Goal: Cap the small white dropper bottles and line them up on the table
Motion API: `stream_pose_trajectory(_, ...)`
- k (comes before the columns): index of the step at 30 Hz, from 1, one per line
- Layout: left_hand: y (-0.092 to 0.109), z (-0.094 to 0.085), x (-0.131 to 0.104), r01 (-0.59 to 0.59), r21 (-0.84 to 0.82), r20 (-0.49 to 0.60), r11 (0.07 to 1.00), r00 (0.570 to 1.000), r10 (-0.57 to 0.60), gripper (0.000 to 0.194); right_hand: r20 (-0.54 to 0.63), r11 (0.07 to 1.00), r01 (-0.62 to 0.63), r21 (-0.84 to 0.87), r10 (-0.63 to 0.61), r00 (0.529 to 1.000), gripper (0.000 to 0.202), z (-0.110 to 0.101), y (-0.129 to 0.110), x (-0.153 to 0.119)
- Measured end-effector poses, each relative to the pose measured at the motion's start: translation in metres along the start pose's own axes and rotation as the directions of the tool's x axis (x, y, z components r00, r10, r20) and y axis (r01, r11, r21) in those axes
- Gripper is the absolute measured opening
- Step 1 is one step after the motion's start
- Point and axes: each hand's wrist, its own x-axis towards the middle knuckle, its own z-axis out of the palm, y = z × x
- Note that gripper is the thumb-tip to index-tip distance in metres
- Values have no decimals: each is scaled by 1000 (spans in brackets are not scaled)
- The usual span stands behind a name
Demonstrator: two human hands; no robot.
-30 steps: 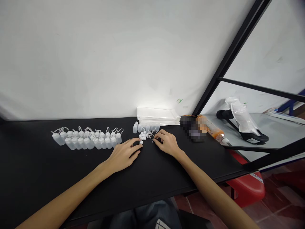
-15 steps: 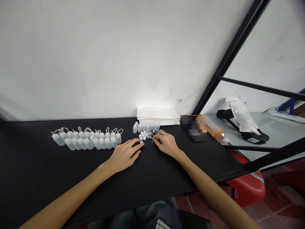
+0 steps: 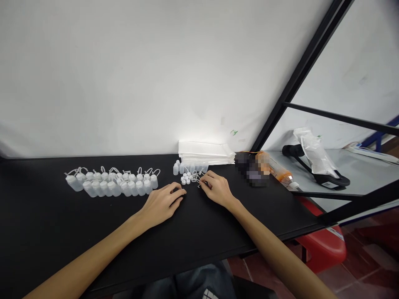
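Observation:
My left hand (image 3: 163, 202) rests low over the table, its thumb and fingertips closed round a small white cap (image 3: 183, 190), most of which they hide. Just beyond lies a cluster of white caps (image 3: 186, 179). Against the right side of that cluster sits a small heap of thin, curled white straps (image 3: 195, 176). My right hand (image 3: 216, 189) is at this heap, with bent fingers pinching a thin white strap (image 3: 199, 185). Behind the caps stand several small translucent bottles (image 3: 181, 167). Further left, rows of capped bottles (image 3: 115, 189) with strap loops stand upright.
A stack of white flat sheets or bags (image 3: 205, 153) lies by the wall. To the right are a blurred dark object (image 3: 252, 170), an orange-labelled bottle (image 3: 279, 172) on its side and a black metal frame (image 3: 289, 89). A red stool (image 3: 327, 249) stands below the black table (image 3: 199, 236).
My left fingertips have closed further over the small cap, which now shows less. My right hand stays at the straps with little movement. The view has shifted slightly.

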Motion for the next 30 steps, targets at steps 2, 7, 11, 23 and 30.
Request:
stream_pose_trajectory(2,0,0,0,4,-4,2,1000,1000,-4,28,-9,1000,-2,-3,2,1000,15,0,0,0)
stream_pose_trajectory(7,-1,-1,0,11,-6,13,1000,1000,-11,25,-49,1000,-6,-1,6,999,16,-1,-2,0)
stream_pose_trajectory(11,-1,-1,0,19,-3,16,1000,1000,-19,24,-69,1000,6,24,-4,998,18,-3,-3,1)
stream_pose_trajectory(23,0,0,1,7,-39,-5,999,1000,-7,22,-112,997,31,72,-22,993,18,-2,0,1)
stream_pose_trajectory(30,-2,1,0,-16,-90,-79,996,997,8,23,-173,991,68,117,-47,984,20,-1,3,1)
